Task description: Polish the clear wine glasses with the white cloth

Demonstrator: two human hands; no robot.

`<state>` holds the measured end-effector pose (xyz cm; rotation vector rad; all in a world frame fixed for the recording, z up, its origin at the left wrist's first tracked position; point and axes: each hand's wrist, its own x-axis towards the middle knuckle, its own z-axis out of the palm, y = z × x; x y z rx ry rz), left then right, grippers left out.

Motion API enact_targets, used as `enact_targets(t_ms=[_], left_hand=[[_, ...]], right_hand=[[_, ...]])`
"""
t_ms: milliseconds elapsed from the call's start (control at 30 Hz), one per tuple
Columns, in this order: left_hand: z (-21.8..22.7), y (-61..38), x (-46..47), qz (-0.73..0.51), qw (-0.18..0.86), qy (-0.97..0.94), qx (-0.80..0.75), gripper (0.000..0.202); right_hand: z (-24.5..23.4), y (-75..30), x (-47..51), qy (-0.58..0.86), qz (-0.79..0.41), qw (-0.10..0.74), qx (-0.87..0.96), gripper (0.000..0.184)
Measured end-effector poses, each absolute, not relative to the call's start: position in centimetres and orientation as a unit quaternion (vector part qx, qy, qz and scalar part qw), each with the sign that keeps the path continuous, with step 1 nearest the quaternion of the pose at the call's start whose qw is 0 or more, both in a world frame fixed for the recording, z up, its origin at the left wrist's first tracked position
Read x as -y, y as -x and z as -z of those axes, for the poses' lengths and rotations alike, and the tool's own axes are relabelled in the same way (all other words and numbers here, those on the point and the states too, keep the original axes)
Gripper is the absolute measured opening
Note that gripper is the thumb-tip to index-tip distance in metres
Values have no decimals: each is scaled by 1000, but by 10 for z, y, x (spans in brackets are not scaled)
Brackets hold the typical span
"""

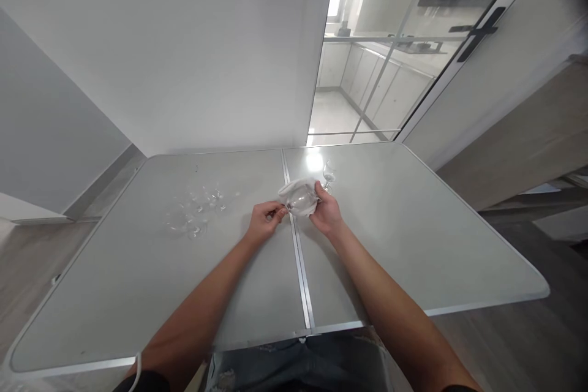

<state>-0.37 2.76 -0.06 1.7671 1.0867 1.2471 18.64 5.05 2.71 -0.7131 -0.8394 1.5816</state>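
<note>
Over the middle seam of a grey folding table, my left hand pinches the stem end of a clear wine glass lying sideways. My right hand wraps a white cloth around the glass bowl. Both hands are closed. One more clear glass stands upright just beyond my right hand.
Several clear glasses stand in a group on the left half of the table. A white wall rises behind the table. At the back right, a glass sliding door opens onto a kitchen. Wooden floor surrounds the table.
</note>
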Motion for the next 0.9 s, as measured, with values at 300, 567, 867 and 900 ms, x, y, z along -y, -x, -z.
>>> enact_targets(t_ms=[300, 567, 867, 900], left_hand=[[5, 8, -35, -508, 464, -584, -430, 43], [4, 4, -32, -502, 419, -608, -450, 45], [-1, 0, -24, -421, 265, -767, -405, 30], [-2, 0, -24, -426, 269, -764, -403, 30]], right_hand=[[-24, -181, -33, 367, -268, 612, 648, 38], [-33, -190, -41, 278, -98, 447, 844, 40], [-32, -201, -47, 398, -233, 466, 755, 28], [-33, -201, -47, 404, -286, 490, 718, 34]])
